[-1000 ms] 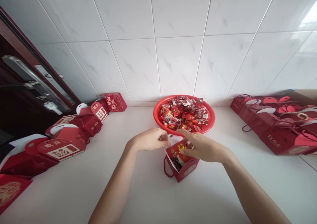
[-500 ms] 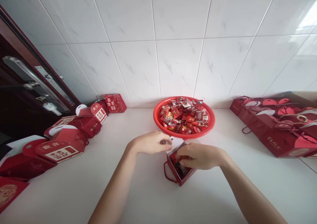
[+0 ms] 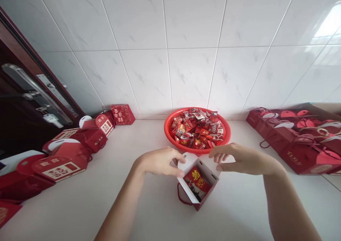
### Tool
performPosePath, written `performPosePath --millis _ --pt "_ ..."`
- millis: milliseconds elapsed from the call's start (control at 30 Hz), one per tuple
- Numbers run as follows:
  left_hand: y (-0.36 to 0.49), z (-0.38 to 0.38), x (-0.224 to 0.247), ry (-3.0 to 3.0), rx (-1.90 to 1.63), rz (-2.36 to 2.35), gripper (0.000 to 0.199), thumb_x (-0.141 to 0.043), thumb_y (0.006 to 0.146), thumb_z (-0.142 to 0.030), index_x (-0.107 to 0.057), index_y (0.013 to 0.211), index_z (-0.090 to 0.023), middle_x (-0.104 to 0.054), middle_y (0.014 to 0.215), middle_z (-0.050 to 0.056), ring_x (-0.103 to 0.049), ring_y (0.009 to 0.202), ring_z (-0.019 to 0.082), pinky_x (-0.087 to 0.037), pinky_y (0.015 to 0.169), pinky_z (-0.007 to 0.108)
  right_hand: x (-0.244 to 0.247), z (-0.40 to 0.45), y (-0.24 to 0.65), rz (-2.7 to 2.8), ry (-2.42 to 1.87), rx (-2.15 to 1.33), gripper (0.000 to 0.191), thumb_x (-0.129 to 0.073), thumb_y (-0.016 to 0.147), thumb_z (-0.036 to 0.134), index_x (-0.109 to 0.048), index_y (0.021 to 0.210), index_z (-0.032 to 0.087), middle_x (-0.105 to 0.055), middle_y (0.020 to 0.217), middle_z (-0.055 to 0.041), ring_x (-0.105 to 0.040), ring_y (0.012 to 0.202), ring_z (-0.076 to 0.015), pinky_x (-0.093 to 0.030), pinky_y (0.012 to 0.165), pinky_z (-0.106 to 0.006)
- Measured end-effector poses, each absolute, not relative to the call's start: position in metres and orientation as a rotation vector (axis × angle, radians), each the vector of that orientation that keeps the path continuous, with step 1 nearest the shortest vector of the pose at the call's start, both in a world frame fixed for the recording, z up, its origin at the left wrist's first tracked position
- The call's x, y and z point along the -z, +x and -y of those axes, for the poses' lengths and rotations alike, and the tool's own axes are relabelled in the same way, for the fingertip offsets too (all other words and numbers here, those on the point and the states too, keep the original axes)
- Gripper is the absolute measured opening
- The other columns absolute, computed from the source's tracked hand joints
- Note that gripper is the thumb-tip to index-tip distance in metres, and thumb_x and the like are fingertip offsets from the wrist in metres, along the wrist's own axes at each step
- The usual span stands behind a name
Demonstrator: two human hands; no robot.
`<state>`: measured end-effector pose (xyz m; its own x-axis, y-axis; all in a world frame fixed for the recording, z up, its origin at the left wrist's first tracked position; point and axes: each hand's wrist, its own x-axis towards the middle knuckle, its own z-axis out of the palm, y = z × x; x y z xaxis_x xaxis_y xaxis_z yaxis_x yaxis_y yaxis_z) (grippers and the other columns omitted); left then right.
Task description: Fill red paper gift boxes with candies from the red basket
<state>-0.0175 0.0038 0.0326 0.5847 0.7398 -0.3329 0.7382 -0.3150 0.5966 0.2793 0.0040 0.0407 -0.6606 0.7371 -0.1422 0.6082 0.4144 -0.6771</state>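
Note:
A small red gift box [image 3: 210, 193] with white inner flaps stands with its top unfolded near the middle of the white table. Inside lies a red packet [image 3: 197, 180] with gold characters. My left hand [image 3: 163, 162] is at the box's left flap, thumb and fingers on its edge. Over the right flap is my right hand [image 3: 237, 158], its fingers curved and apart from the thumb, nothing between them. Just behind the box sits a red basket [image 3: 168, 129] of wrapped candies [image 3: 197, 127].
Closed red gift boxes [image 3: 66, 166] line the left side, and a red packet-like box [image 3: 122, 114] stands by the tiled wall. More red boxes [image 3: 295, 155] are grouped at the right. A dark door [image 3: 16, 116] with keys is at the far left.
My right hand has come out of the box and moved right and up, leaving the packet in view. The right flap is now visible, spread outward. My left hand stays by the left flap.

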Motion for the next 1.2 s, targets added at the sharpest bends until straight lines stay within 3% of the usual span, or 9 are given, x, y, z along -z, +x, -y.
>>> performPosePath --millis 167,333,567,867,1067,1200 --pt "-0.020 -0.003 -0.034 2.085 0.035 -1.132 0.049 -0.073 0.077 -0.053 -0.077 0.113 -0.020 -0.076 0.110 0.007 -0.068 0.100 0.026 -0.049 0.080 0.028 -0.037 -0.004 0.277 2.503 -1.563 -0.878 0.017 -0.065 0.084 0.038 -0.065 0.095 0.024 -0.071 0.092 -0.0060 -0.066 0.089 -0.0254 -0.051 0.071 -0.035" --pt "-0.022 -0.001 -0.037 2.067 0.069 -1.157 0.066 -0.084 0.058 -0.063 -0.077 0.112 -0.024 -0.076 0.106 0.004 -0.067 0.102 0.029 -0.048 0.079 0.028 -0.034 -0.004 0.270 2.522 -1.607 -0.868 0.019 -0.068 0.081 0.035 -0.062 0.095 0.024 -0.069 0.100 -0.0069 -0.065 0.094 -0.0263 -0.049 0.073 -0.034" --pt "-0.010 0.007 -0.037 2.083 0.111 -1.407 0.038 -0.080 0.063 -0.051 -0.078 0.089 -0.024 -0.070 0.078 0.003 -0.065 0.086 0.026 -0.043 0.062 0.027 -0.037 0.008 0.259 2.600 -1.369 -0.955 0.022 -0.071 0.076 0.025 -0.064 0.097 0.023 -0.069 0.101 -0.0049 -0.064 0.092 -0.0222 -0.048 0.069 -0.029" --pt "0.008 0.015 -0.036 2.099 0.163 -1.561 0.032 -0.077 0.062 -0.049 -0.062 0.069 -0.022 -0.067 0.078 0.004 -0.061 0.070 0.022 -0.034 0.051 0.028 -0.038 0.017 0.235 2.739 -0.932 -1.120 0.020 -0.071 0.081 0.021 -0.076 0.101 0.022 -0.072 0.095 -0.0050 -0.065 0.086 -0.0192 -0.047 0.070 -0.027" --pt "0.014 0.016 -0.031 2.145 0.132 -1.533 0.028 -0.078 0.063 -0.039 -0.059 0.076 -0.022 -0.067 0.090 0.005 -0.064 0.081 0.026 -0.036 0.054 0.028 -0.026 0.013 0.234 2.765 -0.792 -1.273 0.022 -0.068 0.086 0.030 -0.077 0.104 0.019 -0.074 0.094 -0.0058 -0.066 0.084 -0.0192 -0.049 0.073 -0.028" --pt "0.017 0.018 -0.030 2.261 -0.018 -1.380 0.021 -0.074 0.069 -0.029 -0.061 0.084 -0.023 -0.063 0.100 0.003 -0.063 0.085 0.022 -0.039 0.060 0.028 -0.027 0.012 0.237 2.719 -0.853 -1.291 0.032 -0.069 0.087 0.044 -0.075 0.105 0.018 -0.074 0.094 -0.0065 -0.067 0.084 -0.0202 -0.050 0.073 -0.029"
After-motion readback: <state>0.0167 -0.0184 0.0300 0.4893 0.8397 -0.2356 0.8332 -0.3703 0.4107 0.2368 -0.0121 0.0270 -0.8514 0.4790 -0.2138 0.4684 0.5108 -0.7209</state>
